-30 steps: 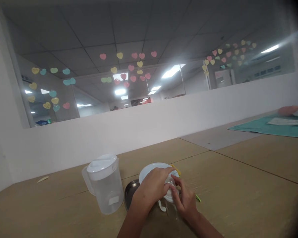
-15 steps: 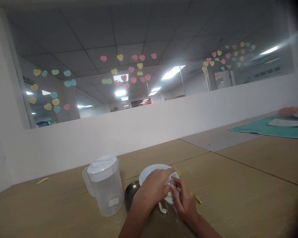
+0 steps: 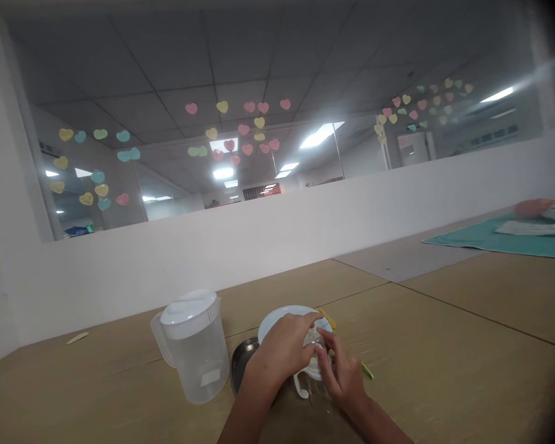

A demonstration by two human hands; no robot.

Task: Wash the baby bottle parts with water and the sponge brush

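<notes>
My left hand (image 3: 287,345) reaches over from the left, its fingers curled around a small clear rounded piece (image 3: 313,338). From the right, my right hand (image 3: 343,369) pinches the same piece with thumb and fingertips. Just below it is a white ring-shaped part (image 3: 315,372) on a see-through vessel, with a hooked white handle (image 3: 300,387) at its left. The vessel's lower part is hard to make out. Behind my hands lies a pale blue-white plate (image 3: 277,316), partly covered by my left hand.
A lidded translucent pitcher (image 3: 198,354) stands at left, beside a dark metal dish (image 3: 241,364). A yellow item (image 3: 328,319) and a green stick (image 3: 367,370) lie at the right. A teal cloth (image 3: 472,237) is far right; a white wall (image 3: 213,246) bounds the table.
The fingers of both hands shift slightly around the clear piece. The hooked white handle shows a bit more to the left. The pitcher and plate stay in place.
</notes>
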